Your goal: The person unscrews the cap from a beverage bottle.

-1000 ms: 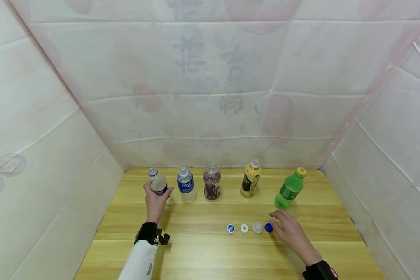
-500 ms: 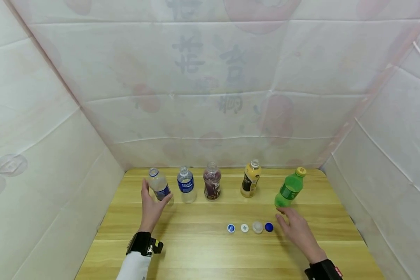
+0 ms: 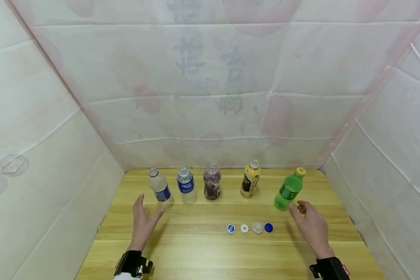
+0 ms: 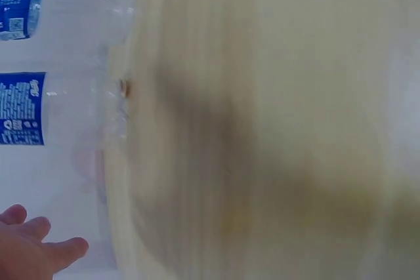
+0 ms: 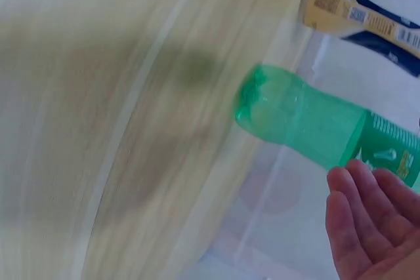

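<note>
My left hand (image 3: 145, 225) is spread open just in front of a clear bottle with a blue label (image 3: 159, 186), its thumb and fingers apart from it. In the left wrist view that blue-labelled bottle (image 4: 65, 109) stands beyond the fingertips. At the right, my right hand (image 3: 311, 225) is beside a green bottle with a yellow cap (image 3: 289, 190), fingers loosely bent and holding nothing. The right wrist view has the fingers (image 5: 367, 208) overlapping the label of the green bottle (image 5: 308, 116). Four-sided views aside, the bottle stands upright on the wooden table (image 3: 203, 252).
Between the hands stand a second blue-labelled bottle (image 3: 186, 186), a purple-brown bottle (image 3: 212, 182) and a yellow bottle (image 3: 251, 179), all uncapped. Several caps lie in a row, including a blue cap (image 3: 268, 227) and a clear cap (image 3: 257, 227). White sheeting (image 3: 210, 116) walls the table.
My left hand has let go of the leftmost bottle and drawn back toward the front. My right hand has moved from beside the blue cap to the right, near the green bottle.
</note>
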`<state>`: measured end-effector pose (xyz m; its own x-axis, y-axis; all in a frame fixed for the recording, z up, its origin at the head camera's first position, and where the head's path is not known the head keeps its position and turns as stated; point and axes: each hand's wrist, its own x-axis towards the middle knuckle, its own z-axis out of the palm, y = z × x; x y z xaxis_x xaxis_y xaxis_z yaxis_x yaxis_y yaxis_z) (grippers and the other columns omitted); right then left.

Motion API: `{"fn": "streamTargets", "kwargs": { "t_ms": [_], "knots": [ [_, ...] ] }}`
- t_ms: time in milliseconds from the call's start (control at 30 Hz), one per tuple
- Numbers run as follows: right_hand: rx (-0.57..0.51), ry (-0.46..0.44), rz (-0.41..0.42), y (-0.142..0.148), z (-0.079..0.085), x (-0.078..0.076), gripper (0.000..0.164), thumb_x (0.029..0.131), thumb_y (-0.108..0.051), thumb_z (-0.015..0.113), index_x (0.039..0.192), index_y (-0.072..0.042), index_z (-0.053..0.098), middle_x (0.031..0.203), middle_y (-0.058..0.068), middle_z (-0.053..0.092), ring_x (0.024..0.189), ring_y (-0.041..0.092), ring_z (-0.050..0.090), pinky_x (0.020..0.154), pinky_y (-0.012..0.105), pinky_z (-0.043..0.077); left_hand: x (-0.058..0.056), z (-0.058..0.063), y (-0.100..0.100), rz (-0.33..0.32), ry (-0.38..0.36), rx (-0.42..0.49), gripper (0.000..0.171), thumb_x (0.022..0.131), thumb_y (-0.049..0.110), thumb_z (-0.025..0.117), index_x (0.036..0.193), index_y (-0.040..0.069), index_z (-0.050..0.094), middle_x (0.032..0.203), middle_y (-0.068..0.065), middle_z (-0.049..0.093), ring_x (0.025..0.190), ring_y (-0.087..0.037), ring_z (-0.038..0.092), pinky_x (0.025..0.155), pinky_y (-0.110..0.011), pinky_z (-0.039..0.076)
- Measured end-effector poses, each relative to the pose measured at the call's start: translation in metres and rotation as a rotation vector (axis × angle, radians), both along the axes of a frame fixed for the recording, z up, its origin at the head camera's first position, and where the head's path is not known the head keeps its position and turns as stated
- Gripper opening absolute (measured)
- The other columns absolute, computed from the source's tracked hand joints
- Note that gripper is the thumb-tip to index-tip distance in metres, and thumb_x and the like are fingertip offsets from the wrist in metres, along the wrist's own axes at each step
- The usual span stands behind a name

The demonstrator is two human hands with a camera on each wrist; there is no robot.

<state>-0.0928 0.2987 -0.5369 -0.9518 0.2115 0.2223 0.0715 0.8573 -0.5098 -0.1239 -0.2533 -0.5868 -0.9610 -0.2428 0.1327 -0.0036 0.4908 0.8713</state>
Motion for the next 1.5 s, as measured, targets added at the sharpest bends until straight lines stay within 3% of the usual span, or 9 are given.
{"fn": "streamTargets", "kwargs": {
  "t_ms": [167,300,467,833,1033,1233,1333,1500],
  "knots": [
    [-0.084,0.018,-0.061,0.005,0.006,-0.003,0.079,0.099,-0.053,0.064,0.145,0.009,0.047,0.13,0.03,0.062,0.112,0.046,0.062,0.082,0.061,0.052,0.011,-0.006,-0.005,0.038,0.069,-0.059,0.075,0.093,0.024,0.078,0.148,-0.007,0.038,0.155,-0.03,0.028,0.141,-0.051,0.033,0.111,-0.069,0.032],
    [-0.169,0.039,-0.062,0.005,0.011,-0.007,0.093,0.097,-0.054,0.067,0.158,0.005,0.029,0.148,0.03,0.048,0.127,0.049,0.052,0.089,0.066,0.048,0.018,-0.007,-0.003,0.052,0.12,-0.08,0.06,0.093,0.018,0.078,0.138,-0.008,0.048,0.141,-0.028,0.042,0.131,-0.048,0.043,0.106,-0.062,0.037],
    [-0.26,0.044,-0.056,0.003,0.016,-0.016,0.106,0.094,-0.054,0.071,0.165,-0.005,0.011,0.162,0.029,0.032,0.141,0.051,0.039,0.101,0.071,0.039,0.025,-0.005,0.008,0.022,0.144,-0.085,0.058,0.092,0.013,0.077,0.138,-0.008,0.049,0.137,-0.028,0.049,0.127,-0.047,0.047,0.105,-0.058,0.039],
    [-0.39,0.05,-0.035,-0.005,0.019,-0.037,0.117,0.092,-0.051,0.076,0.166,-0.013,-0.007,0.17,0.024,0.012,0.151,0.05,0.021,0.116,0.069,0.026,0.027,-0.004,0.029,-0.083,0.149,-0.097,0.062,0.089,0.011,0.08,0.139,-0.007,0.048,0.139,-0.028,0.052,0.129,-0.046,0.049,0.107,-0.063,0.04],
    [-0.425,0.058,-0.035,-0.01,0.022,-0.046,0.116,0.091,-0.051,0.076,0.167,-0.012,-0.003,0.169,0.025,0.013,0.151,0.05,0.022,0.117,0.068,0.026,0.023,-0.002,0.041,-0.12,0.153,-0.086,0.061,0.09,0.013,0.08,0.139,-0.005,0.049,0.138,-0.026,0.054,0.129,-0.044,0.051,0.107,-0.061,0.041],
    [-0.411,0.051,-0.026,-0.012,0.022,-0.05,0.105,0.094,-0.05,0.073,0.165,-0.003,0.01,0.157,0.032,0.034,0.143,0.052,0.036,0.112,0.068,0.033,0.023,0.003,0.058,-0.152,0.17,-0.065,0.06,0.088,0.011,0.082,0.137,-0.005,0.051,0.133,-0.022,0.058,0.126,-0.04,0.055,0.106,-0.058,0.043],
    [-0.386,0.039,-0.029,-0.013,0.022,-0.05,0.103,0.096,-0.049,0.071,0.163,0.002,0.012,0.152,0.035,0.037,0.138,0.054,0.04,0.109,0.067,0.038,0.021,0.005,0.066,-0.175,0.181,-0.067,0.06,0.088,0.011,0.081,0.137,-0.005,0.051,0.133,-0.022,0.058,0.124,-0.041,0.056,0.105,-0.059,0.044],
    [-0.374,0.058,-0.019,-0.014,0.022,-0.05,0.089,0.1,-0.034,0.069,0.16,0.007,0.017,0.152,0.036,0.036,0.134,0.055,0.043,0.107,0.066,0.042,0.016,0.003,0.074,-0.2,0.122,-0.048,0.063,0.091,0.019,0.08,0.141,-0.003,0.049,0.138,-0.022,0.055,0.129,-0.042,0.053,0.109,-0.06,0.042]
  ]
}}
